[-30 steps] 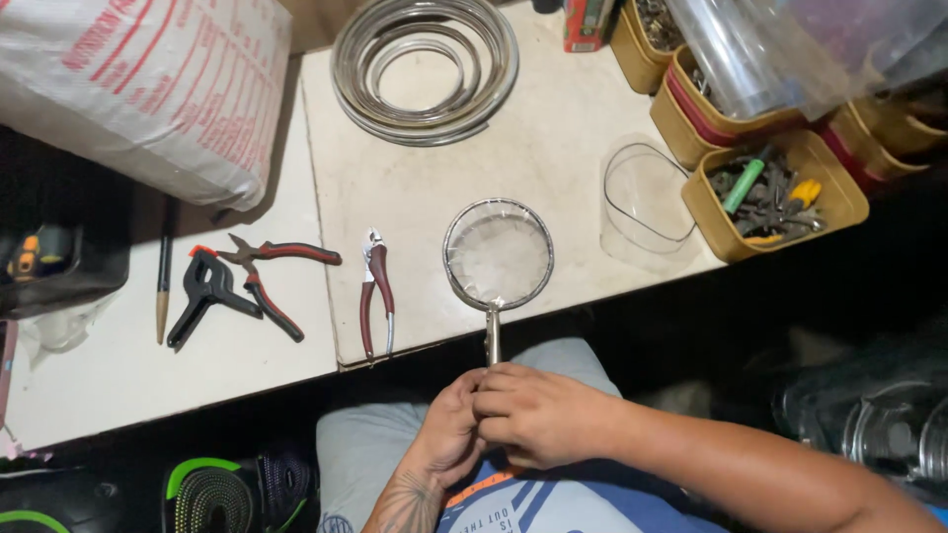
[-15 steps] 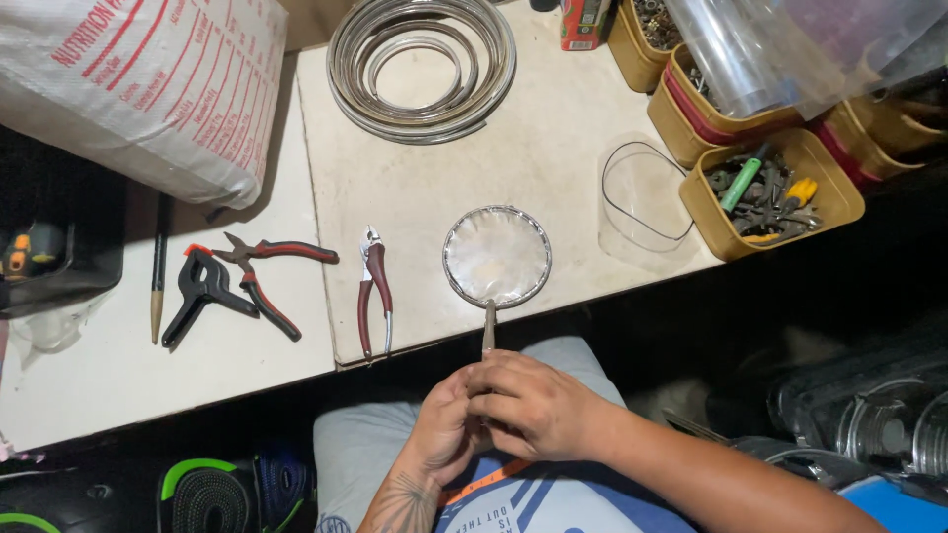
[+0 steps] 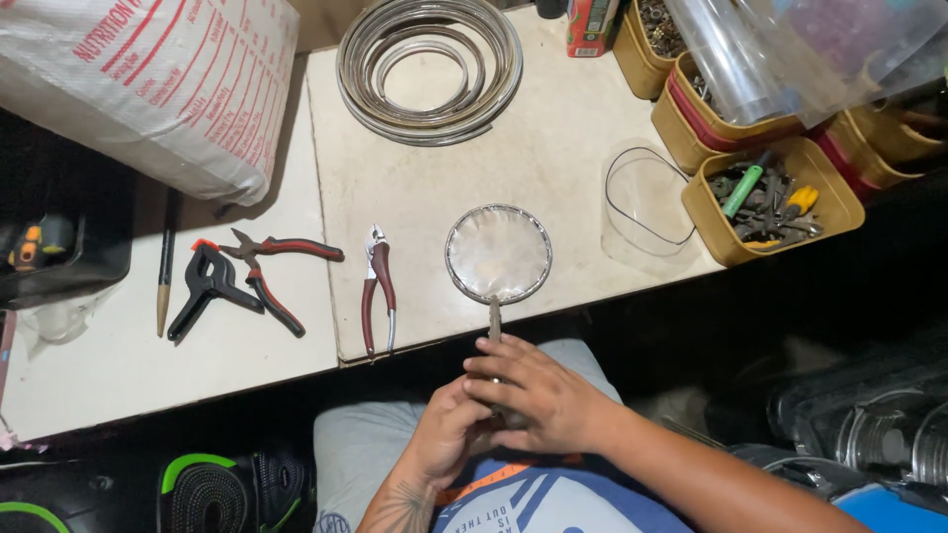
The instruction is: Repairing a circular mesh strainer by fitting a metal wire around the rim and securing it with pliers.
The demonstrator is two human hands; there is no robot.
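Note:
A round wire-mesh strainer (image 3: 498, 253) lies with its bowl over the front edge of the pale worktop (image 3: 553, 158), its thin metal handle pointing toward me. My right hand (image 3: 538, 390) and my left hand (image 3: 449, 434) close together around the end of that handle, just below the table edge, the right hand over the left. Dark-red-handled pliers (image 3: 375, 291) lie just to the left of the strainer.
A coil of metal wire (image 3: 430, 64) sits at the back. Red-handled cutters (image 3: 272, 271), a black clamp (image 3: 202, 286) and a pencil-like tool (image 3: 165, 271) lie left. A clear plastic cup (image 3: 642, 202) and yellow bins of hardware (image 3: 775, 197) stand right. A white sack (image 3: 148, 84) fills the far left.
The strainer and both hands stay in about the same pose; the view has shifted slightly, and my fingers have shuffled a little on the handle.

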